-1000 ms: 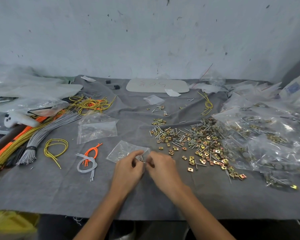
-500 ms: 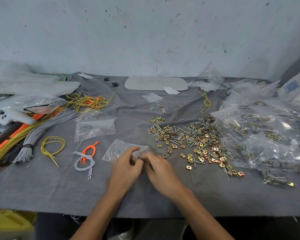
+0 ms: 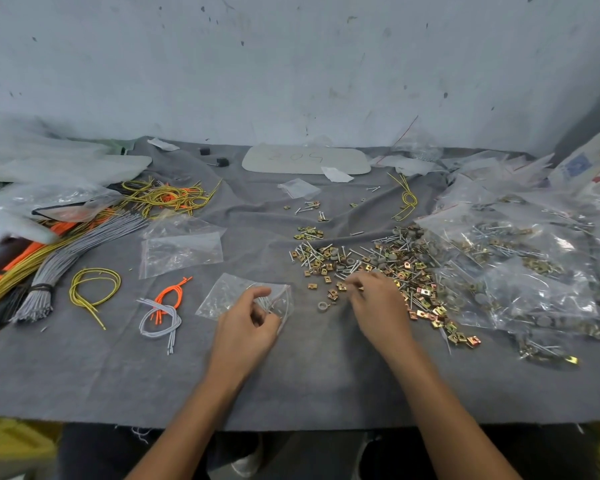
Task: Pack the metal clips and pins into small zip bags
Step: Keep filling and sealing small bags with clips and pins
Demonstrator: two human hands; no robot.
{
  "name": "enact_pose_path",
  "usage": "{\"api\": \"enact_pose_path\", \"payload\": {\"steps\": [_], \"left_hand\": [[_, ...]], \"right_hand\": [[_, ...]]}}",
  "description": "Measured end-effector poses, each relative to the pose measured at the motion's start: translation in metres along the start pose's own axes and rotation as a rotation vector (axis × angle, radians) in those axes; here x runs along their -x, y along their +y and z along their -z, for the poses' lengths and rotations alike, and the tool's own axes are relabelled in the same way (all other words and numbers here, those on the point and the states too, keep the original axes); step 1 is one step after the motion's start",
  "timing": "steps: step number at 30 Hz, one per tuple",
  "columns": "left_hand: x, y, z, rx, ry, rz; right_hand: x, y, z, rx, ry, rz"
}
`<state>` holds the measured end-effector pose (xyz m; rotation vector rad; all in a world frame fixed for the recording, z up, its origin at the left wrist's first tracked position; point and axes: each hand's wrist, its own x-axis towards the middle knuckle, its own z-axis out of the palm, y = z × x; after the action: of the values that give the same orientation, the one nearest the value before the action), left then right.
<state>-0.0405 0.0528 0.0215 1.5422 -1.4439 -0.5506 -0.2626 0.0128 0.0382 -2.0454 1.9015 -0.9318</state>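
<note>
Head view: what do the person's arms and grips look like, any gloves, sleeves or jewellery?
The left grip and right grip are bare hands: no gloves, no rings that show. The left forearm and right forearm are bare down to the picture's lower edge, with no sleeve, watch or bracelet in view.

Cord bundles [image 3: 70,254] lie left, beside perhaps a controller [image 3: 2,228].

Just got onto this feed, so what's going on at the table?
A person is bagging hardware. The left hand grips a small zip bag, while the right hand reaches into the loose pile of clips and pins; whether it holds one is unclear. Further right lie heaped filled bags.
</note>
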Motion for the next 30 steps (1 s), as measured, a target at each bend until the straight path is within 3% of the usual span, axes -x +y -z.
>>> {"api": "enact_pose_path", "payload": {"steps": [6, 17, 20, 24, 30], "left_hand": [[0.000, 0.000, -0.001, 0.009, 0.008, 0.008], [0.001, 0.002, 0.001, 0.003, 0.004, 0.001], [0.001, 0.003, 0.001, 0.007, -0.001, 0.005], [0.001, 0.004, 0.002, 0.013, -0.003, 0.002], [0.002, 0.004, 0.003, 0.000, -0.013, 0.021]], "right_hand": [[-0.020, -0.002, 0.002, 0.137, -0.307, 0.082], [-0.021, -0.024, -0.005, 0.189, -0.348, 0.109], [-0.017, -0.025, -0.005, 0.083, -0.275, 0.053], [0.003, -0.041, -0.011, -0.285, -0.134, 0.025], [0.029, -0.079, -0.049, -0.473, -0.137, 0.087]]}}
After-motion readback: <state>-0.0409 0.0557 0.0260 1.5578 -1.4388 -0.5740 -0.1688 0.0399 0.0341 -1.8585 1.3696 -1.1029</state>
